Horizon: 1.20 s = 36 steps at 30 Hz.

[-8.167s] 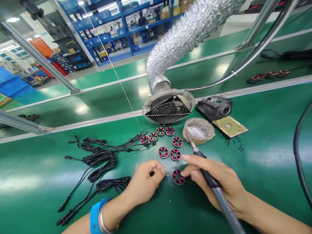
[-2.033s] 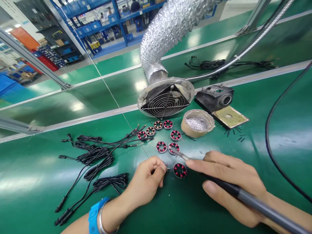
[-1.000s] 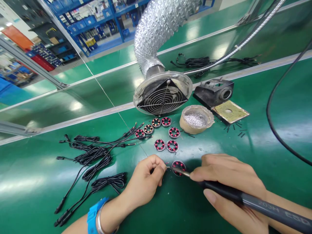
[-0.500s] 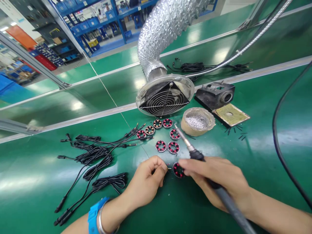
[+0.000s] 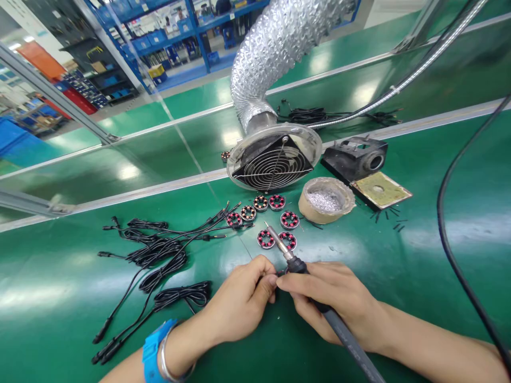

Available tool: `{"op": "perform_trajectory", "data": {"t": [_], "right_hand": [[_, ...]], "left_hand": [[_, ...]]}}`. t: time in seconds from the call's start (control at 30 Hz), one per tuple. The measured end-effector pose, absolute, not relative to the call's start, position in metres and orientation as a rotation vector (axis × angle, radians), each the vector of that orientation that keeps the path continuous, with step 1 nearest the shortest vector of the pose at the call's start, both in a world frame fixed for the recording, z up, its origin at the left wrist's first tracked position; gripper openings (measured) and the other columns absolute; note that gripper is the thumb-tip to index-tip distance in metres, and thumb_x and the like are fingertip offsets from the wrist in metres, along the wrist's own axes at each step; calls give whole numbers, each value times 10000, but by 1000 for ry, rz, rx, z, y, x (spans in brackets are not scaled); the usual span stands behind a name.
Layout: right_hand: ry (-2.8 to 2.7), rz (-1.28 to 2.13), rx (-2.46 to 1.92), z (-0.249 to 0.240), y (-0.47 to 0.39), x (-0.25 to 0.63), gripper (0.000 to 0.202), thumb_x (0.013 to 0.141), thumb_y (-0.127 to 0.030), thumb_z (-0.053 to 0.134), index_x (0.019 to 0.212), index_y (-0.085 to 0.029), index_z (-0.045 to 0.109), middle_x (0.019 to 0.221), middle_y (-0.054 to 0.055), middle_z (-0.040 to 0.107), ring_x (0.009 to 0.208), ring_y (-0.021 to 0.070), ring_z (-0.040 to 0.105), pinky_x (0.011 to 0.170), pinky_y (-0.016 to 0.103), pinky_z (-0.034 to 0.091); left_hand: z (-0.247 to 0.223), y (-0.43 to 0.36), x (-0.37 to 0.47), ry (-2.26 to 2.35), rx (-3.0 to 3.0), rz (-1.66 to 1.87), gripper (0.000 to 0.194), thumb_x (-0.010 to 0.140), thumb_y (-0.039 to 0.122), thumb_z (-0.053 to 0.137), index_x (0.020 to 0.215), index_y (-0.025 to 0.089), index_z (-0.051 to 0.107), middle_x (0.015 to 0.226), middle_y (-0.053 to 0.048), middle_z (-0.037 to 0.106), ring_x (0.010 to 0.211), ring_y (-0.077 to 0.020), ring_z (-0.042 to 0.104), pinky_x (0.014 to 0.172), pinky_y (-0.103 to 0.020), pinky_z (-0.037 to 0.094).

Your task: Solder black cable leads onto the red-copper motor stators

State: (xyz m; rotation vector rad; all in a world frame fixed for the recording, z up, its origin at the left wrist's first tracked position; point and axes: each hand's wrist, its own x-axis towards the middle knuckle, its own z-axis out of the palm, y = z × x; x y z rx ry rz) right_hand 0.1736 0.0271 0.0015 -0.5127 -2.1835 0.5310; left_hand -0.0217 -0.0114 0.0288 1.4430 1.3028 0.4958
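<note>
My right hand grips a soldering iron like a pen, its tip pointing up and left over the ring-shaped coils. Its fingertips meet those of my left hand, which is pinched closed on a black cable's end, mostly hidden by the fingers. A red-and-black wound coil is almost covered where the two hands meet. Just beyond the hands lie several more ring-shaped coils, including a red one near the iron's tip and a copper-coloured one. My left wrist wears a blue band.
Coiled black cables lie to the left. Behind the coils stands a round fume extractor on a silver duct. A tub of solder bits and an iron stand with yellow sponge sit at right. A black cord hangs on the right.
My right hand has moved left with the soldering iron, bringing its fingertips to my left hand. The near coil has shifted left between the fingers. The view has moved slightly.
</note>
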Motion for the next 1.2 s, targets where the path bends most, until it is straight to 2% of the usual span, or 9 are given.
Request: {"op": "perform_trajectory", "data": {"t": [0.23, 0.37, 0.53, 0.7, 0.87, 0.97, 1.07, 1.13, 1.2], "right_hand": [[-2136, 566, -465, -5, 25, 170, 231, 924, -50, 487, 1092, -190, 563, 611, -61, 574, 513, 88, 502, 537, 194, 435], [-2066, 568, -517, -3, 24, 169, 260, 887, -34, 498, 1076, -200, 562, 633, -59, 584, 495, 81, 513, 511, 186, 436], [-2115, 647, -591, 0, 21, 168, 284, 842, -87, 513, 1103, -199, 535, 775, -4, 690, 566, 119, 638, 551, 222, 516], [-2088, 660, -636, -1, 25, 166, 309, 854, -44, 477, 1109, -204, 544, 807, -10, 707, 575, 92, 664, 575, 177, 535], [-2113, 611, -599, 0, 27, 169, 333, 857, -33, 490, 1142, -194, 552, 883, 22, 739, 670, 128, 711, 633, 212, 571], [-2118, 584, -597, 3, 28, 174, 318, 871, -32, 505, 1142, -185, 570, 824, 18, 726, 634, 130, 692, 607, 223, 563], [-2118, 564, -596, 9, 29, 184, 376, 912, -29, 494, 1244, -194, 557, 769, -5, 704, 589, 111, 655, 578, 218, 536], [-2109, 547, -576, 14, 28, 193, 385, 943, -109, 490, 1315, -199, 537, 753, 4, 682, 587, 131, 638, 543, 247, 514], [-2097, 540, -553, 20, 26, 203, 359, 944, -183, 472, 1290, -192, 570, 724, 25, 645, 577, 160, 619, 499, 284, 481]], "left_hand": [[20, -9, -21, 1199, 1149, 484, 399, 899, 573, 470, 778, 192, 477, 608, 35, 508, 543, -110, 392, 544, -240, 310], [20, -7, -18, 1202, 1036, 489, 493, 813, 672, 526, 694, 200, 455, 523, 69, 420, 479, -87, 293, 488, -231, 230], [21, -8, -16, 1267, 1034, 522, 439, 806, 601, 547, 655, 201, 448, 509, 72, 399, 469, -82, 285, 482, -230, 207], [21, -8, -15, 1301, 1014, 524, 388, 802, 543, 545, 647, 212, 413, 496, 80, 373, 460, -82, 282, 471, -223, 197], [20, -7, -12, 1309, 999, 556, 380, 800, 535, 549, 656, 215, 402, 503, 81, 370, 462, -81, 287, 466, -219, 199], [21, -7, -11, 1317, 995, 553, 389, 799, 549, 546, 657, 216, 402, 501, 84, 360, 457, -80, 281, 460, -218, 195], [21, -7, -11, 1333, 1003, 547, 392, 801, 543, 553, 652, 215, 399, 500, 85, 362, 456, -77, 277, 458, -217, 194], [21, -7, -10, 1345, 1007, 549, 389, 801, 538, 556, 652, 213, 404, 499, 84, 370, 458, -77, 279, 460, -217, 197], [21, -7, -10, 1354, 1008, 548, 381, 803, 532, 557, 658, 210, 414, 500, 81, 381, 460, -79, 283, 461, -219, 200]]}}
